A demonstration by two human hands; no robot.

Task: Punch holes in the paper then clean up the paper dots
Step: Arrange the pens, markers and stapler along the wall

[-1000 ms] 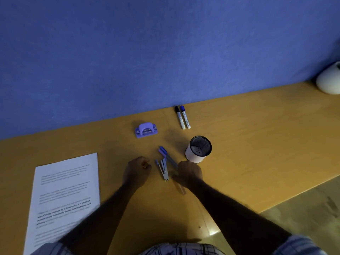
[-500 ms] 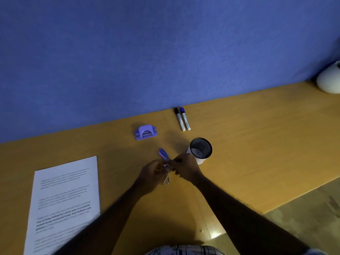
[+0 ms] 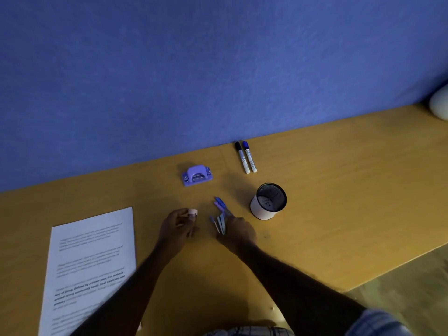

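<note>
Wood desk [image 3: 339, 202], blue wall [image 3: 218, 69]; punch [image 3: 196, 175] nr back edge. L hand [image 3: 175, 229] pinches pink piece [image 3: 193, 211]; R hand [image 3: 238, 232] on pens [image 3: 219, 212], grip unclear.

1 head-worn wide-angle view, looking forward and down, desk [image 3: 339, 214] near, blue wall [image 3: 218, 69] behind it

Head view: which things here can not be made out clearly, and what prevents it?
All in the head view:
paper: print blurred; near end cut off by bottom edge
small pale thing: mostly covered by the left hand grip
pens: right hand hides their near ends and whether it holds them
white object: cut off by right edge
cup: inside too dark, contents too small
</note>
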